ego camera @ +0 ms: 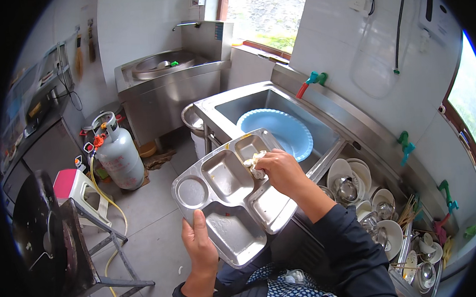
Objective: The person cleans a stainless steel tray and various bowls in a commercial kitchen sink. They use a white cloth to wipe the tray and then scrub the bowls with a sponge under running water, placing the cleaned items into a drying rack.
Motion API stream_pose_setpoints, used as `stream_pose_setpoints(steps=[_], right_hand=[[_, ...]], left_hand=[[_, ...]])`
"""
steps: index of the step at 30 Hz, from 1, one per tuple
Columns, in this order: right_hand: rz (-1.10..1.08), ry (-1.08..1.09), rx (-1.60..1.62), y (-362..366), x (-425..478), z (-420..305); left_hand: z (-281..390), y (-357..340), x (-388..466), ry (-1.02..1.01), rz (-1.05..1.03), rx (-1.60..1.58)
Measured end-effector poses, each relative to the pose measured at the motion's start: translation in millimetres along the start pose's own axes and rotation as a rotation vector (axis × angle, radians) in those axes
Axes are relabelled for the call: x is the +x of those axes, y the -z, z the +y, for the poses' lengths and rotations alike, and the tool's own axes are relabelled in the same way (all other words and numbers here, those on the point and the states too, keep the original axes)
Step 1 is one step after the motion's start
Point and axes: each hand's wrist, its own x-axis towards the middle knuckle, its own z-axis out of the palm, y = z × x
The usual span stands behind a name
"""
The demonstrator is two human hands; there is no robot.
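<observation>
A stainless steel compartment tray [223,177] is tilted in front of me, near the sink's front edge. My left hand [201,239] grips its lower left rim, thumb on top. My right hand [281,171] pinches a crumpled white paper tissue [257,163] with yellowish stains against the tray's upper right part. Bits of yellow residue show in the upper compartments, and the large lower compartment looks wet or smeared. Behind the tray, a blue plastic basin [279,126] with a scalloped rim sits in the stainless steel sink [244,102].
Bowls, ladles and chopsticks [408,212] crowd the sinks on the right. A gas cylinder [120,153] with a yellow hose, a pink-topped stool [70,183] and a blackened wok [38,233] on a metal stand are at left. A wok range [171,79] stands behind.
</observation>
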Motion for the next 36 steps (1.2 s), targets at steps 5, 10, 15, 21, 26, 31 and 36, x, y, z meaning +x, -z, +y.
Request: stream_pose_setpoints(steps=[5, 10, 15, 21, 26, 31, 36], right_hand=[[-0.118, 0.065, -0.271, 22.1, -0.2, 0.6], [0.049, -0.028, -0.257, 44.3, -4.0, 22.4], [0.261, -0.172, -0.062, 40.5, -7.3, 42.5], [0.225, -0.175, -0.109, 14.8, -27.4, 29.5], [0.248, -0.194, 0.008, -14.7, -34.5, 11.8], [0.295, -0.206, 0.157, -19.5, -22.8, -5.9], [0.101, -0.448, 0.451, -6.1, -14.0, -35.9]], left_hand=[[-1.2, 3.9, 0.2, 0.047, -0.033, 0.007], [-3.1, 4.8, 3.4, 0.036, -0.023, -0.047], [-9.1, 4.4, 5.3, 0.020, -0.010, -0.042], [-12.7, 5.4, 6.5, 0.022, -0.028, -0.083], [-11.6, -0.4, 10.1, 0.011, 0.014, -0.119], [-12.4, 6.9, 14.1, 0.008, 0.041, -0.079], [-17.1, -0.9, 12.0, 0.032, 0.044, -0.065]])
